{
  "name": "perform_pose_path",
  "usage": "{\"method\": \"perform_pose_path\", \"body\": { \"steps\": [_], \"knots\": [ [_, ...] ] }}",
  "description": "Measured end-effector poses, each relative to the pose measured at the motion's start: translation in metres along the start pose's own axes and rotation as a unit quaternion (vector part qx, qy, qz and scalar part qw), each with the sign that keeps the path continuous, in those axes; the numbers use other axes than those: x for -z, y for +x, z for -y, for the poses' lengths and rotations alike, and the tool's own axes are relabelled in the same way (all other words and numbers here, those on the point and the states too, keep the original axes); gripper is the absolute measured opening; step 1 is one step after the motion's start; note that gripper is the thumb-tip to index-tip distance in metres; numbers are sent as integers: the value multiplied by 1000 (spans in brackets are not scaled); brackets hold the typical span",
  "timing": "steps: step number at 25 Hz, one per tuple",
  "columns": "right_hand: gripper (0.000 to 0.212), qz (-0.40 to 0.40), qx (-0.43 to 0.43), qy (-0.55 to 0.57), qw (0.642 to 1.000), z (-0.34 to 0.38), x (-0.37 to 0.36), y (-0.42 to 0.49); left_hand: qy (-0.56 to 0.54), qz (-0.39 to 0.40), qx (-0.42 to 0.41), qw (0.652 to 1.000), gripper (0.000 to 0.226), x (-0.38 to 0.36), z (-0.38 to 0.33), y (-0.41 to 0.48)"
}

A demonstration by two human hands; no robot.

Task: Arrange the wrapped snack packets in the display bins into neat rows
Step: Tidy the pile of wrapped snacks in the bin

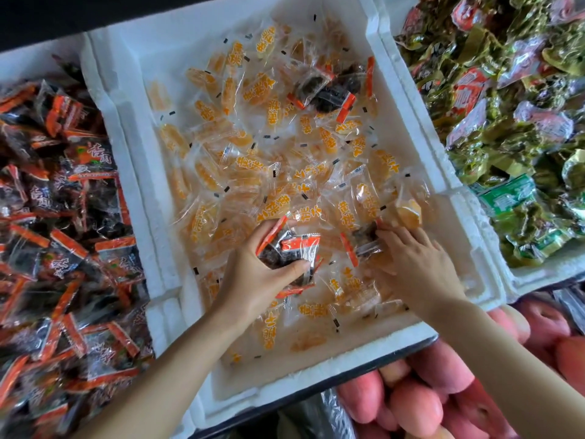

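Sorting is looking barely begun: orange packets (272, 172) are lying scattered at all angles across the middle bin (456, 223), no row showing anywhere. Left hand (253, 280) is hovering over the bin's near half, grip curled round a small bundle of dark packets (292, 251), while right hand (418, 264) is reaching just beside it, fingertips (384, 228) on one more dark packet (364, 242) among the orange ones, pinching or merely touching I cannot tell. Another cluster of dark strays (329, 90) is sitting near the far right corner, so culling and lining up are both remaining.
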State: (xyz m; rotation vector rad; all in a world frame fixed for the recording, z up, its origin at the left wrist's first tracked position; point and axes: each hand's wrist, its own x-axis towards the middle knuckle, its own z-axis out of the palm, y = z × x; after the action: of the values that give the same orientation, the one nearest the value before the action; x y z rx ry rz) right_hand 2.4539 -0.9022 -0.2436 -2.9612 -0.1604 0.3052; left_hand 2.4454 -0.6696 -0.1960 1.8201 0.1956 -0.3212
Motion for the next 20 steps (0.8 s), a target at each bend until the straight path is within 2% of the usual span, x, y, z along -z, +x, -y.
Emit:
{"method": "perform_pose_path", "body": {
  "steps": [2, 3, 7, 10, 13, 16, 20],
  "knots": [
    [82, 21, -17, -1, 1000, 8, 0, 8, -15, 1, 7, 1000, 56, 1, 1, 3],
    [81, 26, -8, -1, 1000, 12, -2, 12, -19, 0, 8, 1000, 57, 1, 1, 3],
    [37, -22, 49, 55, 997, 27, -5, 18, -19, -9, -4, 1000, 54, 0, -2, 4],
    [23, -26, 47, 149, 987, 34, 2, 4, -11, -17, -13, 1000, 53, 5, -2, 0],
    [25, -19, 19, 283, 959, 45, 10, -13, 10, -22, -15, 1000, 50, 18, 5, -5],
    [30, -21, -9, 342, 940, 69, 14, -25, 23, -29, -27, 999, 52, 38, 8, -15],
    [23, 19, 33, 398, 917, 130, 10, -46, 36, -72, -27, 996, 51, 85, 14, -34]
  ]
}}
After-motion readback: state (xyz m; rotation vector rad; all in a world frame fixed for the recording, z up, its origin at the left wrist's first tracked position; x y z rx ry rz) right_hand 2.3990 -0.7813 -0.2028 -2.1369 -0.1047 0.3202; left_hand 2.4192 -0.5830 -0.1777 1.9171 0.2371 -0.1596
